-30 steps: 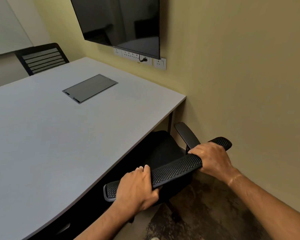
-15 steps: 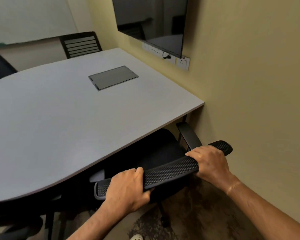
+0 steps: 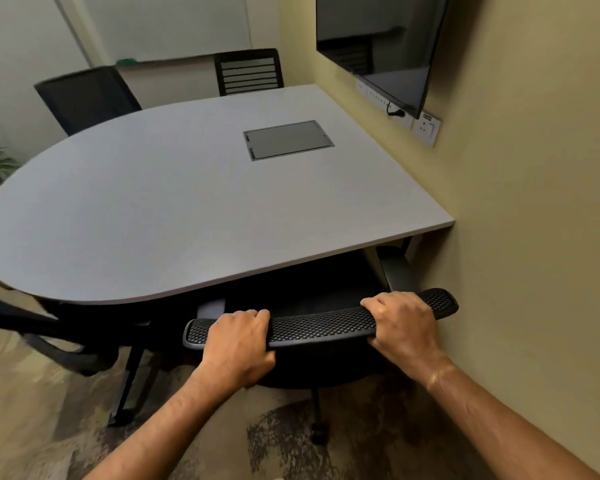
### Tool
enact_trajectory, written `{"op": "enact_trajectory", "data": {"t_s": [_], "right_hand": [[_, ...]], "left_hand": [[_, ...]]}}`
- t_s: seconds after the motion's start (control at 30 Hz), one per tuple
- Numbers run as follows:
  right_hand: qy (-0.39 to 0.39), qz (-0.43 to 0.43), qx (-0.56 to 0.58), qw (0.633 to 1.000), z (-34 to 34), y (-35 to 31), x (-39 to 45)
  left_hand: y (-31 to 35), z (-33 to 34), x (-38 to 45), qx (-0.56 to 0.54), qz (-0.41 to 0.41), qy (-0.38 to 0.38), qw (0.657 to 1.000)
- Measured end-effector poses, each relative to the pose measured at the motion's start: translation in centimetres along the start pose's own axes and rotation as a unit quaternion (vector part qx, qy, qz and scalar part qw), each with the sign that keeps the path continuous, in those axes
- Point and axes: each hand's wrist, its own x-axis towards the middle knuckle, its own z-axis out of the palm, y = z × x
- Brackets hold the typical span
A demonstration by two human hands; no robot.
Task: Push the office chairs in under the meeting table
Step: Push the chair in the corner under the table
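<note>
Both hands remain clamped on the mesh top rail of the near office chair (image 3: 321,325): left hand (image 3: 238,344) and right hand (image 3: 400,322), fingers curled together over it. Its seat sits under the meeting table (image 3: 174,202), beside the wall. Since earlier, the view has swung left, revealing a second chair (image 3: 49,336) at left and two chairs (image 3: 87,97) opposite.

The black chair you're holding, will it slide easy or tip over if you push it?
The chair probably rolls easily: a small caster shows under it. Tipping seems unlikely, since the left hand and right hand grip the backrest top evenly. That mesh top may flex slightly.
</note>
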Motion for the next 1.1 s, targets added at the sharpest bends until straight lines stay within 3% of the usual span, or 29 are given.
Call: {"op": "enact_trajectory", "data": {"t_s": [0.6, 1.1], "right_hand": [[0.026, -0.039, 0.014, 0.999, 1.1, 4.0, 2.7], [0.042, -0.067, 0.046, 0.996, 3.1, 5.7, 9.5]], "left_hand": [[1.9, 0.6, 2.4, -0.016, 0.002, 0.037, 0.999], [0.9, 0.7, 8.1, -0.010, -0.073, 0.038, 0.997]]}}
